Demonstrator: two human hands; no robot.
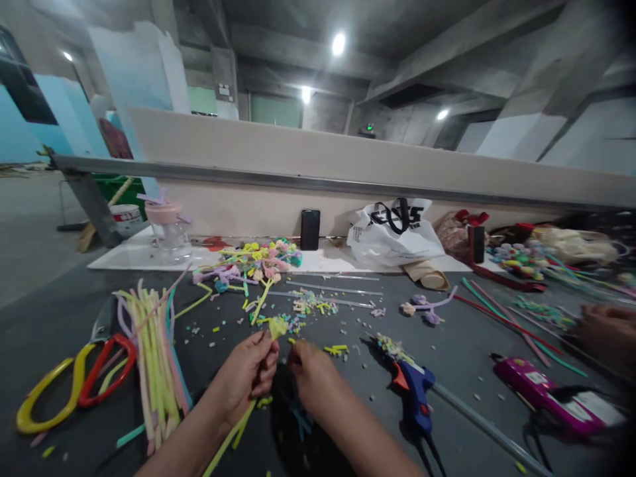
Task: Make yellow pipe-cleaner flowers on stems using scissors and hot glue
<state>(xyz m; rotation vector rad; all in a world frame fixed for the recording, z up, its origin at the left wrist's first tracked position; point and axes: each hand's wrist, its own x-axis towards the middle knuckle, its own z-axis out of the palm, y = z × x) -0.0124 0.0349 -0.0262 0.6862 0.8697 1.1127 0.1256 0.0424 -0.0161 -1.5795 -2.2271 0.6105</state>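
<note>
My left hand (251, 371) is closed around a yellow fuzzy stem, which looks like a pipe cleaner, with a small yellow flower head (277, 326) at its top. The stem's lower end (231, 437) trails toward the table's near edge. Just to the right, my right hand (315, 377) is pinched, its fingertips close to the flower. A yellow bit shows by those fingertips; whether they grip it is unclear. Short yellow clippings (336, 349) and other coloured scraps (313, 303) lie beyond both hands.
At left lie scissors (79, 384) and a bundle of pipe cleaners (156, 371). A blue glue gun (417, 394) and a magenta tool (546, 391) are at right. Behind are finished flowers (268, 255), a phone (310, 230), a jar (169, 232) and a bag (392, 235). Another person's hand (606, 331) shows far right.
</note>
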